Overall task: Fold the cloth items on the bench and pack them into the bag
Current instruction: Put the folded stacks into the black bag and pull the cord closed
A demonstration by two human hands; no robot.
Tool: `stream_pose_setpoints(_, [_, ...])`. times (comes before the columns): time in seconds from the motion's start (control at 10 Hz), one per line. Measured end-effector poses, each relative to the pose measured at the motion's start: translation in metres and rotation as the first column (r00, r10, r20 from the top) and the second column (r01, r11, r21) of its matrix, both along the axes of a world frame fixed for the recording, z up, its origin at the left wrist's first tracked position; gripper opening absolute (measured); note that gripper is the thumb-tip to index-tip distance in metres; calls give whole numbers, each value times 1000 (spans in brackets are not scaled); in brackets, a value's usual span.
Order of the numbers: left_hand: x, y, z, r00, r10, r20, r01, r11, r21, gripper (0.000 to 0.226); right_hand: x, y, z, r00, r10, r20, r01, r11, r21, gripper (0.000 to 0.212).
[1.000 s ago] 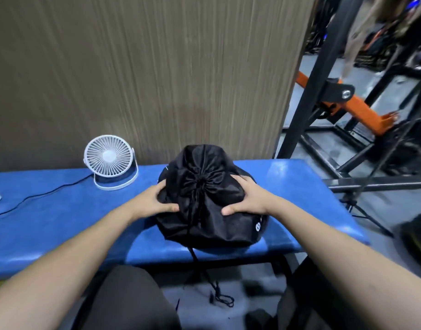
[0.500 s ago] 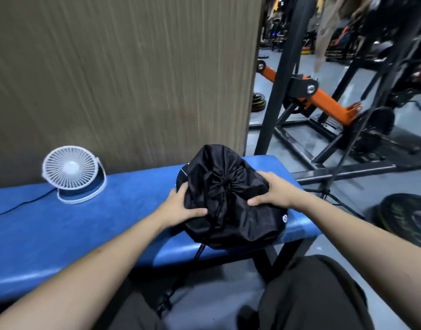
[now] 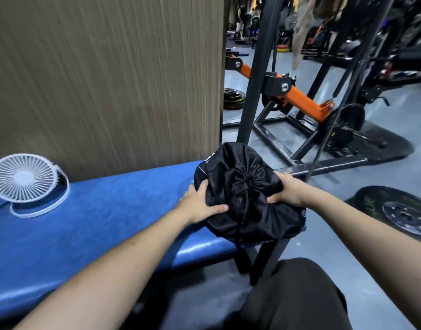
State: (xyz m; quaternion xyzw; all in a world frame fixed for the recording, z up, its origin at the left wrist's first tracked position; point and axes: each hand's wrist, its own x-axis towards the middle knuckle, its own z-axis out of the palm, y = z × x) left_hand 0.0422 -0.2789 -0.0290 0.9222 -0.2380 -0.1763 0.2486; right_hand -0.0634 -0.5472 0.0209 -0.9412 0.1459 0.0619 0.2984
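Blue bench (image 3: 97,222), right end: cinched bag (image 3: 247,201) upright, mouth toward camera; left hand (image 3: 200,203), right hand (image 3: 288,189) grip sides.

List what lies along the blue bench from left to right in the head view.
White desk fan → bare blue bench pad → left hand → black drawstring bag → right hand.

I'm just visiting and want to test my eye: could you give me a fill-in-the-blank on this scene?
1. The black bag sits at the ____ end of the bench.
2. The fan is ____ in colour.
3. The bag's mouth is drawn ____.
4. The left hand and right hand both hold the ____.

Answers: right; white; shut; bag
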Motion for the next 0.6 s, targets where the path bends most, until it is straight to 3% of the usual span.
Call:
stream_pose_setpoints(0.1, [-2, 2, 9, 1000, -11, -16, 11, 999, 30, 108, -4, 1, 1, 1000, -15, 10, 16, 999, -29, 78])
stream_pose_setpoints(0.2, [-8, 9, 29, 998, 24, 58, -29, 995, 100, 90, -12, 11, 11, 996, -77, -42, 62, 956, -285, 108])
stream_pose_setpoints(0.3, [-21, 28, 56, 984, 12, 180, -37, 990, 139, 74, -20, 25, 29, 999, -41, -5, 34, 881, -472, 110])
stream_pose_setpoints(0.4, [-33, 60, 92, 914, -54, 403, -26, 982, 189, 69, -28, 53, 62, 991, 116, 67, -60, 834, -548, 93])
stream_pose_setpoints(0.5, [-43, 99, 126, 758, -91, 646, -39, 982, 184, 65, -32, 88, 96, 911, 371, 178, -215, 800, -561, 80])
stream_pose_setpoints(0.6, [-47, 144, 156, 605, -117, 788, -40, 983, 177, 59, -33, 133, 123, 778, 580, 243, -290, 674, -680, 77])
